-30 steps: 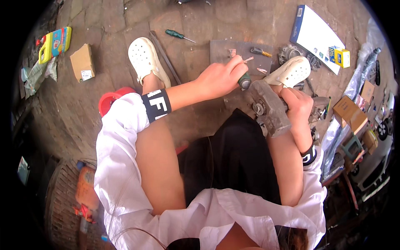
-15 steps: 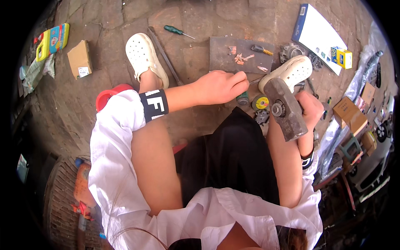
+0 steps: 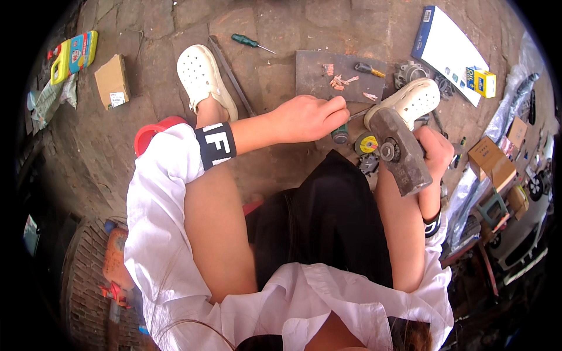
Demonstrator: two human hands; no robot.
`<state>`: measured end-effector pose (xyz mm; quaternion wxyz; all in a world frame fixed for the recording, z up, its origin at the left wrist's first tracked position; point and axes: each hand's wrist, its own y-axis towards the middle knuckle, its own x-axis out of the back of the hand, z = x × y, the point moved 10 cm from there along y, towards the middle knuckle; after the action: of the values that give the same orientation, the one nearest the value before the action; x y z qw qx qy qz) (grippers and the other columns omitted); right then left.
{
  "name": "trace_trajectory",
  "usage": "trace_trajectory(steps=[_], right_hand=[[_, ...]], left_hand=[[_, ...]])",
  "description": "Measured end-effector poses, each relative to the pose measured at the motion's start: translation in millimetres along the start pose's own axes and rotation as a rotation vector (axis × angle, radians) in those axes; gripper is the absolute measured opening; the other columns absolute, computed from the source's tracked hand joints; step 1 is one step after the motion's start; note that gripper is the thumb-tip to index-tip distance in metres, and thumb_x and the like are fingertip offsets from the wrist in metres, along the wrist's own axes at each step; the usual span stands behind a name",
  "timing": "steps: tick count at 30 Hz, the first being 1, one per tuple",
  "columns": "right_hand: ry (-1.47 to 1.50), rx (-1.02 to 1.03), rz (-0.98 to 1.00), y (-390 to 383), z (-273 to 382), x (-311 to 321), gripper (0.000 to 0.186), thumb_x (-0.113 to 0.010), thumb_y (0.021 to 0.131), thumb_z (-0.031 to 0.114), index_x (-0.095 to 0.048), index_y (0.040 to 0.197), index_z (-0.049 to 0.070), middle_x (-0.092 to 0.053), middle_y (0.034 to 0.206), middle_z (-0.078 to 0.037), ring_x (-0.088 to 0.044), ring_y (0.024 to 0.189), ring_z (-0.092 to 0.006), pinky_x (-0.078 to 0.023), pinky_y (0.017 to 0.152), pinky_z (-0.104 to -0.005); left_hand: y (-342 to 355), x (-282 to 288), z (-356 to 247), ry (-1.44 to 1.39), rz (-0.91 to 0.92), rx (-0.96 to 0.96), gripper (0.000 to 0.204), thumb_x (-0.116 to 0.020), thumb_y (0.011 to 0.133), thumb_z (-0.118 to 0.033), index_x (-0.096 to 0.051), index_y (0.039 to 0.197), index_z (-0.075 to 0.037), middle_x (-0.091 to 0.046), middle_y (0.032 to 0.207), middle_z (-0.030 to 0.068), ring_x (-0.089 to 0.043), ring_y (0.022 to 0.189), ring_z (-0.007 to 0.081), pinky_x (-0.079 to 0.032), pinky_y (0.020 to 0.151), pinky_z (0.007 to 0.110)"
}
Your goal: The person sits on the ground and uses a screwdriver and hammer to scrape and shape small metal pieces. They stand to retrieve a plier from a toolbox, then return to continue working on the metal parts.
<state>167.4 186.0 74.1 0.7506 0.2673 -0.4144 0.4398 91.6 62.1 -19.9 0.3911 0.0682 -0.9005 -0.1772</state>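
My right hand (image 3: pixel 434 153) is closed around a hammer, raised over my right knee. Its heavy grey metal head (image 3: pixel 404 161) faces up toward me and hides the handle. My left hand (image 3: pixel 313 119) is a closed fist just below a dark flat plate (image 3: pixel 310 70); whatever its fingers hold is hidden. Close under that fist shows a dark green cylindrical thing (image 3: pixel 339 136), and a thin rod (image 3: pixel 359 113) lies to the right of the knuckles. Small copper-coloured pieces (image 3: pixel 337 82) and a dark-and-yellow handled tool (image 3: pixel 369 69) rest on the plate.
A green screwdriver (image 3: pixel 244 40) and a long metal bar (image 3: pixel 231 76) lie on the stone floor. Near my right shoe (image 3: pixel 410 102) are a yellow-ringed disc (image 3: pixel 367 143), metal parts (image 3: pixel 411 72), a white box (image 3: pixel 448 52) and a small yellow box (image 3: pixel 481 81).
My left hand has shifted very slightly up and left, and the hammer head has tilted up a touch. Both hands keep their closed shape, and the pieces on the plate stay put.
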Motion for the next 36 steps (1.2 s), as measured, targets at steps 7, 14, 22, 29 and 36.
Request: trace_trajectory(steps=[7,14,22,29,36], right_hand=[[-0.023,0.015,0.051,-3.6,-5.3,-4.6,0.018,-0.072,0.063,0.011,-0.055,0.066,0.006,-0.048,0.056,-0.009,-0.05,0.048,-0.0247,-0.038,0.046,-0.0308],[-0.023,0.03,0.009,-3.1,-4.7,-1.0,0.02,-0.073,0.063,0.01,-0.053,0.064,0.006,-0.046,0.054,-0.008,-0.047,0.046,-0.0248,-0.034,0.044,-0.0321],[0.317,0.223,-0.237,-1.2,48.3,45.9,0.03,-0.069,0.072,0.004,-0.044,0.056,0.006,-0.041,0.051,-0.008,-0.038,0.042,-0.0233,-0.027,0.042,-0.0338],[-0.007,-0.018,0.039,4.9,3.5,-8.2,0.026,-0.067,0.062,0.012,-0.042,0.061,0.003,-0.038,0.055,-0.012,-0.042,0.049,-0.0293,-0.033,0.046,-0.034],[0.094,0.143,0.009,-5.0,25.5,15.0,0.013,-0.069,0.065,0.012,-0.056,0.064,0.008,-0.048,0.054,-0.009,-0.049,0.047,-0.0268,-0.036,0.044,-0.0329]], left_hand=[[-1.0,-7.2,-0.5,-0.016,0.079,-0.01,0.02,-0.058,0.077,-0.007,-0.051,0.095,-0.002,-0.051,0.092,0.0065,-0.06,0.059,0.0195,-0.05,0.049,0.031],[3.0,-7.8,13.0,-0.021,0.094,0.102,0.028,-0.061,0.07,-0.002,-0.049,0.096,-0.003,-0.051,0.094,0.0085,-0.055,0.052,0.0231,-0.047,0.044,0.032],[22.1,-5.8,20.7,-0.055,0.064,0.166,0.035,-0.065,0.066,-0.003,-0.045,0.095,-0.004,-0.052,0.103,0.0135,-0.057,0.053,0.0275,-0.048,0.043,0.034],[19.0,-9.0,21.3,-0.075,0.171,0.207,0.026,-0.06,0.074,-0.007,-0.042,0.092,-0.003,-0.054,0.111,0.0206,-0.06,0.055,0.0311,-0.05,0.044,0.037],[21.9,-7.6,23.0,-0.095,0.089,0.214,0.024,-0.058,0.075,-0.006,-0.042,0.092,-0.003,-0.053,0.107,0.0189,-0.06,0.054,0.0314,-0.05,0.044,0.038]])
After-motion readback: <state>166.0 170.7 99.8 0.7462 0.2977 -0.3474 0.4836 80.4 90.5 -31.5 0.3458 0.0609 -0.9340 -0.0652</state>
